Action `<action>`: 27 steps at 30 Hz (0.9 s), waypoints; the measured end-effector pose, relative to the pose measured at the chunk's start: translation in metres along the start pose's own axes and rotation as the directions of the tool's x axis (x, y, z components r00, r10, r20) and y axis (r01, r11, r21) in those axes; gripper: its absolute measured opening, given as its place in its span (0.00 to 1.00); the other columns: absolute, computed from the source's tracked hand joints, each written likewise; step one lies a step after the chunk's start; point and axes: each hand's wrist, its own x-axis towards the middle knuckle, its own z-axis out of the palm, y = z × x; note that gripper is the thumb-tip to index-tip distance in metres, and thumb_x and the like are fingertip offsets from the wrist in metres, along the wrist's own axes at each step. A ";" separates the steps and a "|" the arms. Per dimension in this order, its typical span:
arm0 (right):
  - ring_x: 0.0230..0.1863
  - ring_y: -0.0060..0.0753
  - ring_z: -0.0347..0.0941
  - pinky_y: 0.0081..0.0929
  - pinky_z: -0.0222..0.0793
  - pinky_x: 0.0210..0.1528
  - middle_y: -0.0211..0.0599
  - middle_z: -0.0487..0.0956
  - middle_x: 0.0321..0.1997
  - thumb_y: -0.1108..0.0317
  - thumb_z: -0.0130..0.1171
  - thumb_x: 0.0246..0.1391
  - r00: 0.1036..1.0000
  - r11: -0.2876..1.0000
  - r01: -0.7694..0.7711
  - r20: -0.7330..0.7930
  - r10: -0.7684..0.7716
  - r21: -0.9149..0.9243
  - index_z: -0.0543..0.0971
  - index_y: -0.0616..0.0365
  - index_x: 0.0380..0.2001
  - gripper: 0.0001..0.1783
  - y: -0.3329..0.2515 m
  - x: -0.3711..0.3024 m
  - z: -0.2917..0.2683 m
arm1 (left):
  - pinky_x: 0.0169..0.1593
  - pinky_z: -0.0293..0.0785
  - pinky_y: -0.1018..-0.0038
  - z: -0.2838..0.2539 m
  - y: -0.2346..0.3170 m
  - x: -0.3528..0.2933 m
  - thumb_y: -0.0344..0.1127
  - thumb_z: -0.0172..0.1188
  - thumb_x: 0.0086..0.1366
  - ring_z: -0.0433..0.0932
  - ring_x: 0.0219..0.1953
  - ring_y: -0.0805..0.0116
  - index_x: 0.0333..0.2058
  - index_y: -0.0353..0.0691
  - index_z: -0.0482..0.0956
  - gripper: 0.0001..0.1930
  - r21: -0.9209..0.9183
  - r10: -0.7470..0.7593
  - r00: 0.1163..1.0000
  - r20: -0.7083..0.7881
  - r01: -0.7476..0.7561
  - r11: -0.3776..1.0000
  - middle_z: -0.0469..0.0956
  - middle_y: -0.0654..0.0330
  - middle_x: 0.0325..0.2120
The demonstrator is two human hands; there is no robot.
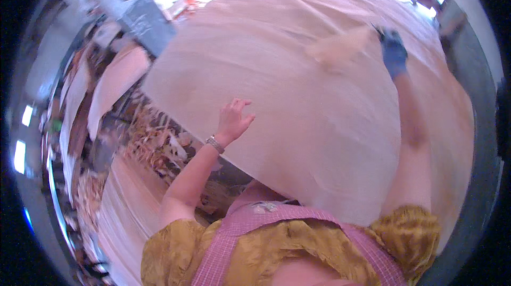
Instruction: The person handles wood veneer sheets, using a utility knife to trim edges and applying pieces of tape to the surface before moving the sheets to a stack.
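A large thin sheet of pale wood veneer (298, 89) lies flat before me and fills most of the view. My left hand (233, 119) is bare, wears a metal wrist bracelet, and hovers with fingers spread at the sheet's near left edge. My right hand (394, 54) wears a blue glove and reaches far across the sheet. It grips a blurred tan piece, perhaps a cloth or veneer scrap (340, 49), that lies on the sheet's surface.
More veneer sheets (114, 81) are stacked at the left. Wood scraps and offcuts (154, 142) litter the floor below the sheet's left edge. A grey panel (143, 19) stands at the upper left. A dark edge (476, 73) runs along the right.
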 end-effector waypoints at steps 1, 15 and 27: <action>0.44 0.54 0.74 0.46 0.71 0.44 0.49 0.75 0.41 0.73 0.49 0.57 1.000 1.000 0.002 0.007 -0.002 0.010 0.75 0.55 0.45 0.13 -0.033 -0.005 -0.007 | 0.52 0.70 0.60 -0.011 -0.030 -0.001 0.41 0.65 0.57 0.77 0.46 0.56 0.44 0.43 0.79 0.17 -0.036 -0.070 0.997 -0.008 0.070 0.997 0.78 0.56 0.41; 0.26 0.47 0.73 0.42 0.65 0.30 0.47 0.74 0.22 0.55 0.57 0.60 0.882 0.843 -0.208 0.468 -0.057 0.496 0.74 0.64 0.22 0.22 -0.337 0.035 0.018 | 0.55 0.70 0.67 -0.292 -0.419 0.304 0.59 0.60 0.63 0.76 0.52 0.55 0.52 0.27 0.73 0.36 -0.612 -0.397 0.690 -0.605 -0.084 0.786 0.78 0.46 0.49; 0.30 0.48 0.75 0.40 0.70 0.32 0.47 0.76 0.31 0.57 0.57 0.62 0.808 0.730 0.208 0.306 -0.503 0.651 0.77 0.61 0.33 0.16 -0.654 0.226 -0.024 | 0.50 0.64 0.64 -0.367 -0.480 0.363 0.57 0.66 0.59 0.78 0.44 0.73 0.41 0.49 0.82 0.21 -0.947 -0.123 0.992 -0.028 0.013 0.320 0.82 0.66 0.39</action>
